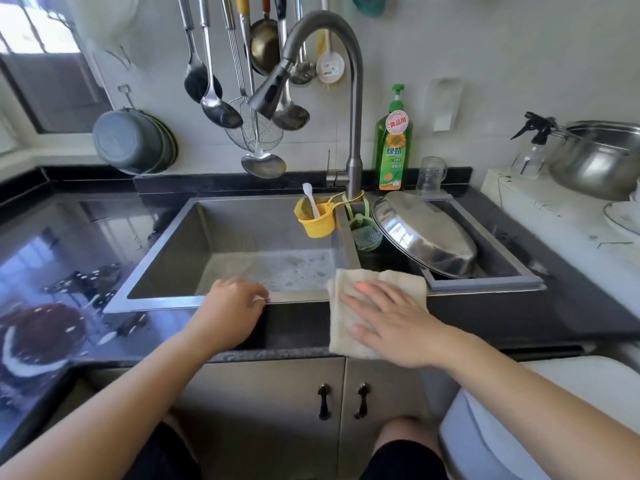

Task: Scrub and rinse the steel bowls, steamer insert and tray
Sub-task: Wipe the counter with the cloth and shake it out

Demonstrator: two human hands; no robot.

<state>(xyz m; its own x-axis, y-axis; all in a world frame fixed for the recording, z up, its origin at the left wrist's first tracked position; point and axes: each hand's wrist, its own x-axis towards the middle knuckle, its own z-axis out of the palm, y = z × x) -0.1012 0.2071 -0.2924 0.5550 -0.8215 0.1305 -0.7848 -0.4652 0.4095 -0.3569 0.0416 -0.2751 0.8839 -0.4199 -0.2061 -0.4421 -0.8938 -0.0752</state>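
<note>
Steel sink (162,251) fills the middle of your view, a wide left basin with shallow, foamy water pooled along its near side and no dish in it. To its right, in the narrower drain compartment, a large steel bowl (426,233) leans upside down, its rim resting low at the near right; what lies beneath it is hidden. Another big steel bowl (599,161) sits far right on the pale counter, with a spray bottle (535,147) just in front of it. The steamer insert and the tray cannot be told apart from here.

Your right hand (391,317) lies flat, fingers straight, pressing a pale cloth (346,327) onto the sink's front ledge — it holds nothing by curling. Your left hand (232,306) rests on the same ledge further left, fingers curled over the edge; whether it pinches something small and white there, I cannot tell.

This looks like wiping down, late in the job. To do it well, keep the cloth flat under your whole palm, draw it along the ledge toward the basin so the drips fall inside, and steady yourself with your other hand.

Behind the tap (349,98) stands a green dish soap bottle (393,147) — its round red sticker reads 食品用, and the orange label below reads 绿劲 under a sunflower picture. Smaller print is unreadable.
</note>
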